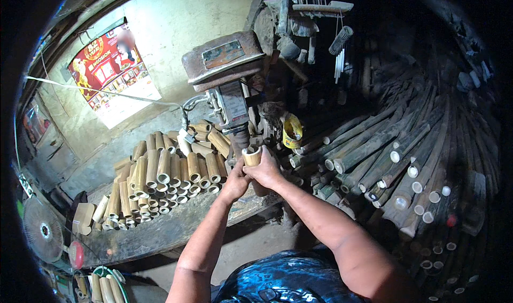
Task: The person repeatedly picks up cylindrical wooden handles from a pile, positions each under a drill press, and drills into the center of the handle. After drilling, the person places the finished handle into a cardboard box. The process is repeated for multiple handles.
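Both forearms reach up, left hand (235, 184) and right hand (264, 172) clasping a bamboo tube (252, 156).

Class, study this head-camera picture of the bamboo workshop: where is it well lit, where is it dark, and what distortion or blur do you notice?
Head view: the wall and the cut bamboo stack at left are brightly lit; the long poles at right sink into shadow; fisheye bending curves the workbench edge and leaves black corners; a small patch on the wall poster is blurred; both hands on the bamboo piece look sharp.
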Demonstrator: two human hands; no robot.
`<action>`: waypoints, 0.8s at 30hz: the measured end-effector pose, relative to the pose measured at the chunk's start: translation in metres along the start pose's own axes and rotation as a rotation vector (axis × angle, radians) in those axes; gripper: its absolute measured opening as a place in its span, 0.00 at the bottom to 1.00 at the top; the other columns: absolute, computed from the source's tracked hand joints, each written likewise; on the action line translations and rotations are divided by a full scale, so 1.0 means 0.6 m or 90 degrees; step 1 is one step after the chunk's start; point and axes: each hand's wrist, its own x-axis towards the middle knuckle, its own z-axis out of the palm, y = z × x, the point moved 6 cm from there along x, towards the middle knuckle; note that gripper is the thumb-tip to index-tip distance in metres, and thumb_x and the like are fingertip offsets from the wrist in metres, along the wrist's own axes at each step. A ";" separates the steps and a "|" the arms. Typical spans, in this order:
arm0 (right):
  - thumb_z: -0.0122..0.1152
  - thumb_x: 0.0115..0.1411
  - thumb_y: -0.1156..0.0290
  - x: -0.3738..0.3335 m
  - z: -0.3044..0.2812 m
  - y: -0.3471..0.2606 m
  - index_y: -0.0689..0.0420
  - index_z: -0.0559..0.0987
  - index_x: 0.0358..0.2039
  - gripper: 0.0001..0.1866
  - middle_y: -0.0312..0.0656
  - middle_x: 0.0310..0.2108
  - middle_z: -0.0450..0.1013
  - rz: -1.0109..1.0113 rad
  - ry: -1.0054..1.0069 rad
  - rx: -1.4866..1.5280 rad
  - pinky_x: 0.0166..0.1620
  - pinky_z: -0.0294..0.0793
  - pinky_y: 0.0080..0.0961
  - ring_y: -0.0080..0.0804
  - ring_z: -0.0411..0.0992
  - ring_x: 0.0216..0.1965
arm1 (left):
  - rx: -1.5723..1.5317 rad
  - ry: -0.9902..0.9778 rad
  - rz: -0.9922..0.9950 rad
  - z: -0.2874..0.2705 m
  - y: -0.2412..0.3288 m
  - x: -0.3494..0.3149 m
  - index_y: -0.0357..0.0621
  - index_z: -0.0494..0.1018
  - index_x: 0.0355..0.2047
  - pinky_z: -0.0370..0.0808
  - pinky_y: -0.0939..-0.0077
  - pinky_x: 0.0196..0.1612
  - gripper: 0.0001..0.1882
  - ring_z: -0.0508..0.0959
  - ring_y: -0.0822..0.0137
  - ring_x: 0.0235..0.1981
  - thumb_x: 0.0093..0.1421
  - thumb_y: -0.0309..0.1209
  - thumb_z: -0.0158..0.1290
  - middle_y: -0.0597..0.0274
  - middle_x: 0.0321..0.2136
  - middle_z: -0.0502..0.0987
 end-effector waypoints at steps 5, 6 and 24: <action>0.73 0.45 0.66 -0.038 -0.001 -0.011 0.61 0.61 0.51 0.37 0.61 0.42 0.73 -0.013 -0.028 0.026 0.47 0.73 0.49 0.62 0.73 0.46 | 0.067 0.002 -0.025 -0.009 -0.001 -0.021 0.41 0.55 0.65 0.70 0.69 0.56 0.35 0.73 0.66 0.52 0.59 0.22 0.56 0.54 0.53 0.73; 0.72 0.48 0.67 -0.043 0.008 -0.008 0.60 0.59 0.53 0.38 0.62 0.42 0.73 0.008 -0.056 -0.006 0.46 0.73 0.51 0.63 0.72 0.45 | 0.077 0.004 -0.031 -0.014 -0.005 -0.028 0.40 0.56 0.65 0.70 0.69 0.55 0.34 0.73 0.66 0.51 0.59 0.22 0.56 0.54 0.53 0.73; 0.71 0.46 0.66 0.014 0.030 0.004 0.65 0.64 0.45 0.32 0.61 0.41 0.71 0.027 -0.016 -0.046 0.47 0.72 0.49 0.60 0.72 0.45 | -0.010 0.037 -0.081 -0.022 -0.001 -0.003 0.39 0.55 0.66 0.65 0.72 0.61 0.33 0.69 0.66 0.57 0.63 0.21 0.53 0.56 0.56 0.70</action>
